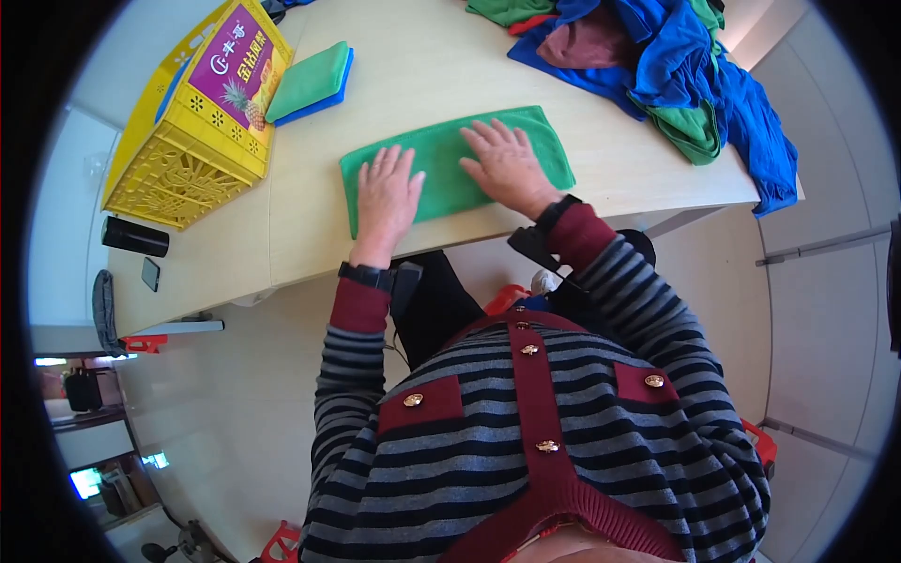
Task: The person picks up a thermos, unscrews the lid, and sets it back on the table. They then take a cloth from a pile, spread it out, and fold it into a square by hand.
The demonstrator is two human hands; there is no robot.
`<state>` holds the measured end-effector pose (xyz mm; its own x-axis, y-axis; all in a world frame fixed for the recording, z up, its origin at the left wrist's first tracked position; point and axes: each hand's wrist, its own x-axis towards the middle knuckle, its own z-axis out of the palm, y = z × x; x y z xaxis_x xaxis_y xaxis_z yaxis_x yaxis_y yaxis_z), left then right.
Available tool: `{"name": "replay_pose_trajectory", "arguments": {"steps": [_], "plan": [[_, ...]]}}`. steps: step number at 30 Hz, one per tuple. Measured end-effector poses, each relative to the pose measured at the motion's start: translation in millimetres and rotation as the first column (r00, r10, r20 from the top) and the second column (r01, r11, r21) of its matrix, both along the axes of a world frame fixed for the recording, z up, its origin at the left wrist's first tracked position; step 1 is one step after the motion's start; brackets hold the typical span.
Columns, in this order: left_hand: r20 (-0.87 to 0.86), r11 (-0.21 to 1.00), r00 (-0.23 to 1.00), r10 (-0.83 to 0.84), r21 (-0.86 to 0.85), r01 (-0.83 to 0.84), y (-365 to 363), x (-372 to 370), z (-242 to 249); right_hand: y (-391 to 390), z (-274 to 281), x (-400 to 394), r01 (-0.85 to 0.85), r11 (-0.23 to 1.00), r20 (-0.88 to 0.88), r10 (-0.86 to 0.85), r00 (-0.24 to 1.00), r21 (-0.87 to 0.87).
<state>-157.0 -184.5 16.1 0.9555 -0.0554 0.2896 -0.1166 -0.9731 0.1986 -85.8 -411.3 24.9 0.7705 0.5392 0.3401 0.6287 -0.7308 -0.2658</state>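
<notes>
Green cloth point(441, 178) lies flat as an elongated rectangle on the tabletop point(310, 216), near the edge facing the wearer. Left hand point(387, 194) rests palm down on its left part, fingers extended and slightly parted, gripping nothing. Right hand point(510, 167) rests palm down right of centre, fingers spread wide, likewise gripping nothing. Both wrists carry black bands.

Beyond the cloth, to the upper left, a folded green cloth point(312, 80) sits upon a blue one point(324, 105), beside a yellow crate point(202, 150) bearing a purple pineapple label. A black cylinder point(136, 237) lies near the crate. At upper right, a loose heap of blue and green fabric point(671, 66) partly overhangs the tabletop edge.
</notes>
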Motion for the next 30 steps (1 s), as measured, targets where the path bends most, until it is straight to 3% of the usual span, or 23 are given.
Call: {"name": "replay_pose_trajectory", "arguments": {"steps": [4,7,13,21,24,26,30], "plan": [[-0.016,0.992,0.997,0.076,0.098,-0.074,3,17,-16,19,-12,11,0.049,0.994,-0.067,-0.056,0.996,-0.094],[-0.04,0.987,0.991,0.127,0.106,-0.122,19,21,-21,-2,-23,28,0.13,0.973,0.036,-0.125,0.992,-0.189],[-0.083,0.975,0.972,0.22,0.053,-0.217,35,23,-23,-23,-27,46,0.191,0.968,0.014,-0.192,0.981,-0.162],[-0.125,0.931,0.924,0.36,0.118,-0.347,24,8,-7,-36,-18,42,0.262,0.943,0.038,-0.26,0.965,-0.205],[-0.085,0.961,0.966,0.246,0.154,-0.231,-28,4,7,-12,-7,24,0.292,0.913,0.136,-0.264,0.955,-0.283],[-0.113,0.994,0.99,0.081,0.085,-0.072,-56,7,4,18,-9,7,0.13,0.987,0.079,-0.122,0.989,-0.099],[-0.055,0.997,0.996,0.068,0.043,-0.066,-60,13,-26,33,-30,-8,0.025,1.0,0.026,-0.024,0.999,-0.01]]}}
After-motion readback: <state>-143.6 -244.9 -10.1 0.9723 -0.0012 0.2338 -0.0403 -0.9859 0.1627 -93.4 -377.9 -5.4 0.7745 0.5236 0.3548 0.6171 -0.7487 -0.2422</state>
